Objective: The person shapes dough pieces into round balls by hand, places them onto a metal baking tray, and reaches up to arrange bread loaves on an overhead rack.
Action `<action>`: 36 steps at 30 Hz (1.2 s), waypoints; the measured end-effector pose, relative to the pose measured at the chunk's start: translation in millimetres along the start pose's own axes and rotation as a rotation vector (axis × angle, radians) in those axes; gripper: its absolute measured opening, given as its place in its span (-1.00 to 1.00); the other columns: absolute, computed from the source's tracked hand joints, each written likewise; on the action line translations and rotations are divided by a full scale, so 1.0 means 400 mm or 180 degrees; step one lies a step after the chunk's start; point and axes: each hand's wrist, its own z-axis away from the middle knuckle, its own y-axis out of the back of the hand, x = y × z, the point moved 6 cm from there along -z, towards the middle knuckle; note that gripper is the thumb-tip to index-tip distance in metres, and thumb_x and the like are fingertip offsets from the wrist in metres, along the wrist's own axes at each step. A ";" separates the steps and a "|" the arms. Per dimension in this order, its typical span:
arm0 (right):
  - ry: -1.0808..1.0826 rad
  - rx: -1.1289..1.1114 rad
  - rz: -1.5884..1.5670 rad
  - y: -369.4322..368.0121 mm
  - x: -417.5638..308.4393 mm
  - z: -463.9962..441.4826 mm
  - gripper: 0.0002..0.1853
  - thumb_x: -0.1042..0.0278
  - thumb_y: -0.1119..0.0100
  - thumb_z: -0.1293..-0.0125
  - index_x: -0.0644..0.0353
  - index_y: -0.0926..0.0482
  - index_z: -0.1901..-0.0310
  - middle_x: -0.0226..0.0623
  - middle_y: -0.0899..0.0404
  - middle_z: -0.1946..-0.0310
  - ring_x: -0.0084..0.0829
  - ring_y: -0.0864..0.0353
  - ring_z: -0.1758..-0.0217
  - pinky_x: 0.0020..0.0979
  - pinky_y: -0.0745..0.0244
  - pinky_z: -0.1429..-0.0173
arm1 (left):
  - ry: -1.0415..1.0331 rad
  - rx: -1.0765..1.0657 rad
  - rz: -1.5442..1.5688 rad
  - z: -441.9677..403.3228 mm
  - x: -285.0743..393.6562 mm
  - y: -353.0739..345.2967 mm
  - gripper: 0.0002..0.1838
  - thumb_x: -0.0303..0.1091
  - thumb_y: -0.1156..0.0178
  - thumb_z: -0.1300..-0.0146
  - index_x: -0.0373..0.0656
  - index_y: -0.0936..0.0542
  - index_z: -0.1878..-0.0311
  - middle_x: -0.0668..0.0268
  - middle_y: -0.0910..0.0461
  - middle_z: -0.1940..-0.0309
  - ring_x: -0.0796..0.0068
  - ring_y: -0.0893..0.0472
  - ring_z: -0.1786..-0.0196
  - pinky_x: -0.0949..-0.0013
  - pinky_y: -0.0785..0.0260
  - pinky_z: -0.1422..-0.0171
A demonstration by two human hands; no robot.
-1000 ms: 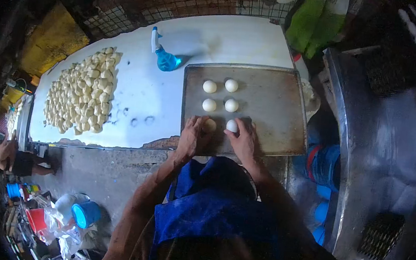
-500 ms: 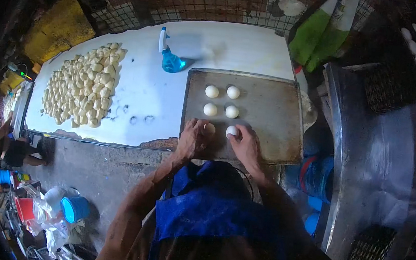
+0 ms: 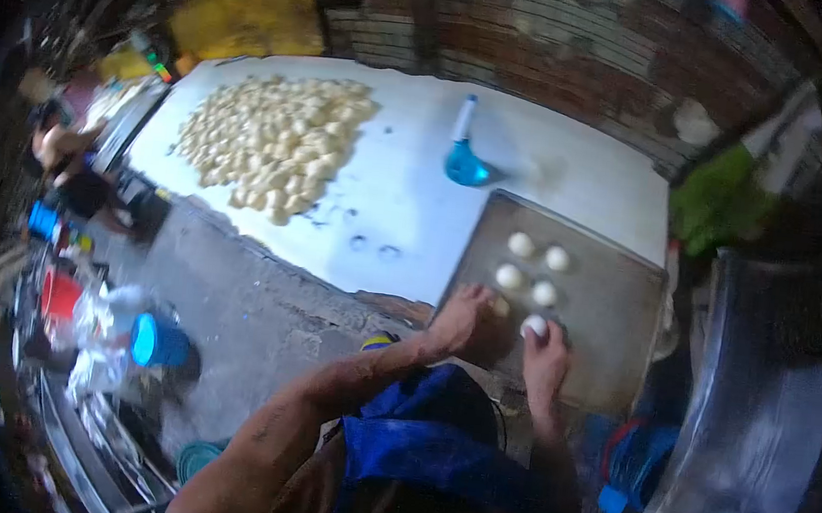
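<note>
A metal baking tray [image 3: 612, 325] lies on the front right of the white table, with several smooth, round white dough balls [image 3: 508, 276] in two short rows on it. My left hand [image 3: 464, 323] is at the tray's near left part, fingers curled at a dough ball [image 3: 499, 307] that they partly cover. To its right, my right hand [image 3: 547, 354] has thumb and fingers closed around another dough ball [image 3: 534, 325], down on the tray. The view is tilted and slightly blurred.
A large heap of dough pieces [image 3: 279, 140] covers the left of the white table [image 3: 413, 237]. A blue spray bottle [image 3: 466, 158] stands behind the tray. A metal surface [image 3: 761, 419] is at the right. Another person [image 3: 69, 154] is far left, with a blue bucket [image 3: 157, 341] on the floor.
The view has swung left and tilted, so table and tray appear rotated and further right. Both hands stay by the same two dough balls on the tray.
</note>
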 end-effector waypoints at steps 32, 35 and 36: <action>0.2136 -0.0758 0.1158 -0.543 -0.573 -0.061 -0.33 -0.20 -0.07 -0.33 0.19 -0.44 -0.27 0.05 -0.28 -0.38 0.18 -0.24 -0.34 0.16 -0.08 -0.45 | -0.0939 -0.0272 -0.0035 -0.341 -0.756 0.714 -0.84 -0.23 -0.17 -0.18 -0.08 -0.57 0.43 0.21 -0.51 0.26 0.22 -0.48 0.20 0.12 -0.40 0.04; 0.2230 -0.0703 0.1183 -0.565 -0.547 -0.070 -0.28 -0.19 -0.12 -0.30 0.18 -0.39 -0.32 0.07 -0.26 -0.40 0.18 -0.23 -0.37 0.15 -0.08 -0.46 | -0.1306 0.0385 -0.1231 -0.213 -0.651 0.800 -0.84 -0.24 -0.20 -0.15 -0.12 -0.55 0.42 0.16 -0.47 0.25 0.15 -0.49 0.17 0.12 -0.39 0.05; 0.2300 -0.0680 0.1141 -0.577 -0.540 -0.075 -0.25 -0.18 -0.16 -0.27 0.17 -0.35 -0.36 0.09 -0.25 -0.41 0.17 -0.21 -0.39 0.14 -0.07 -0.47 | -0.1309 0.0646 -0.0734 -0.178 -0.639 0.829 -0.84 -0.26 -0.22 -0.13 -0.14 -0.54 0.39 0.14 -0.46 0.24 0.12 -0.49 0.15 0.13 -0.39 0.05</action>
